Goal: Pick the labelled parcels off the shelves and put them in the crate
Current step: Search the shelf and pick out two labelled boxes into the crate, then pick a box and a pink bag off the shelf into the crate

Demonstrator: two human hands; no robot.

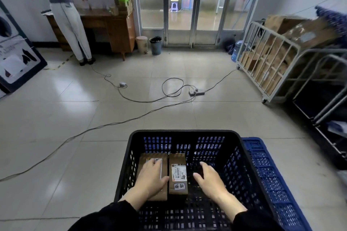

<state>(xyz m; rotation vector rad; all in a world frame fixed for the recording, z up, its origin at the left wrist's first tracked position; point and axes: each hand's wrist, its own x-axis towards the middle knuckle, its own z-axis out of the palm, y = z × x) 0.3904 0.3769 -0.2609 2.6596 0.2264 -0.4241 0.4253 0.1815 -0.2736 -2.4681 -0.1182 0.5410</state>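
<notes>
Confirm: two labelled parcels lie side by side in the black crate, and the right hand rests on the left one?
Wrong hand: the head view shows the left hand resting on the left parcel, beside the right parcel in the black crate. The rest holds.

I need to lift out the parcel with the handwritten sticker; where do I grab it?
Probably its right long edge, coming from above on the right: the parcel lies flat, the other parcel crowds its left side, and the crate floor to its right is bare.
</notes>
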